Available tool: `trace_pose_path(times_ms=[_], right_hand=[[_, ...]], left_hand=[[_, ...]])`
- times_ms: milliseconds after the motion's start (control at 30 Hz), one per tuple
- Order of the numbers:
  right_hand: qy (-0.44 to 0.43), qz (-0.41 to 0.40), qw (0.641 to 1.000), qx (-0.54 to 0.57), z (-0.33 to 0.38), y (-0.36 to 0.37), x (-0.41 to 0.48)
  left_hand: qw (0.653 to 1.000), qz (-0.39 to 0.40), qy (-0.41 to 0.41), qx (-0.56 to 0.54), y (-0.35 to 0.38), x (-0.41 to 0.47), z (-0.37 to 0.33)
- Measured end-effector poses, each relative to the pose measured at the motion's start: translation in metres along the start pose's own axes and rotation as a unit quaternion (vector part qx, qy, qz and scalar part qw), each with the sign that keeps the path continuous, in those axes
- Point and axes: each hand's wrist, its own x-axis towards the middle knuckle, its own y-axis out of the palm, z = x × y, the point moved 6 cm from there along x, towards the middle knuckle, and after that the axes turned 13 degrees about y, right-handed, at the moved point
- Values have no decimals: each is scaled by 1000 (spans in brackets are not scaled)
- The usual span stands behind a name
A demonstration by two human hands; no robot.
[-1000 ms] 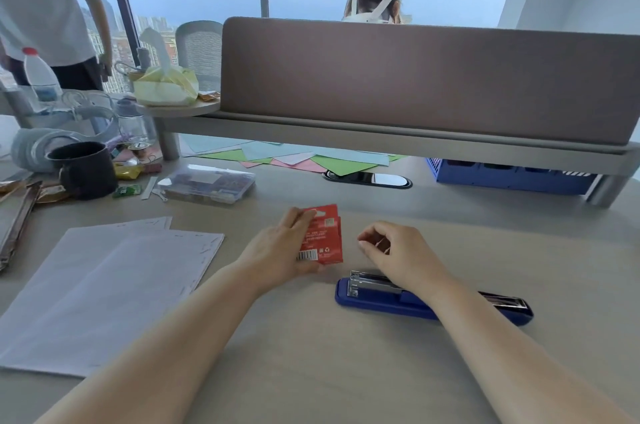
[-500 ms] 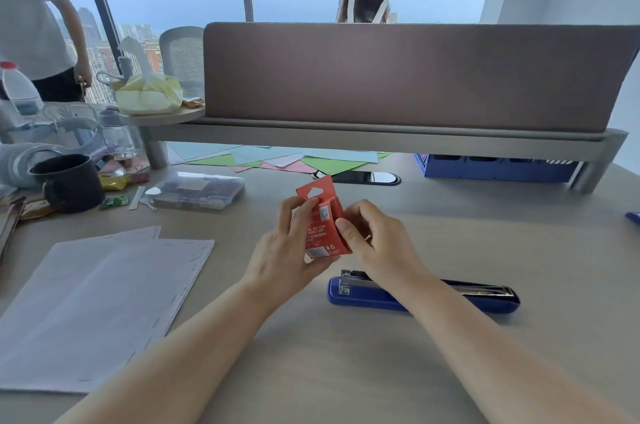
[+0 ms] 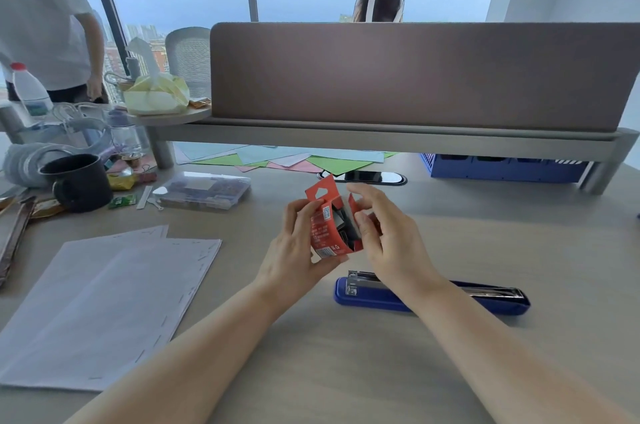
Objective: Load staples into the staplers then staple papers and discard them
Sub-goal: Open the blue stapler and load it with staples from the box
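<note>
The blue stapler (image 3: 433, 297) lay flat on the desk (image 3: 381, 371), with a metal rail showing along its top. The red staple box (image 3: 323, 233) was held off the desk, just above and behind the stapler's left end. The left hand (image 3: 294, 250) gripped the box from its left side, fingers curled round the printed face. The right hand (image 3: 388, 240) pinched the box's right edge at a raised flap, its forearm crossing over the stapler's middle. The box stood open at the top, with dark contents visible inside; what they were could not be made out.

A stack of white papers (image 3: 104, 312) lay well to the left of the stapler. A clear plastic case (image 3: 202, 189) sat behind and left of it, and a black mug (image 3: 81, 183) stood further left.
</note>
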Motion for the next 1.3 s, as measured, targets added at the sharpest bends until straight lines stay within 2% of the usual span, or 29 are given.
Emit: trace_pose_path(times_ms=[100,433,667,800,1100,1300], right_hand=[[-30,1,1000,-4,4,-1,0],[-5,-51,999,17,-4,-9,4],[-52,-35,993,-103,4,-8,4],[-45,-35,987,-147,-1,-6,6],[-94,-39,975,-198,10,-10,6],[-128,-46,963,-234,10,-7,6]], left_hand=[[1000,-2,9,-11,2,0,1],[998,9,-4,-69,8,-1,8],[996,35,6,-80,6,0,12],[998,33,19,-55,2,0,12],[995,39,72,-49,-3,-1,8],[990,53,74,-107,0,0,10]])
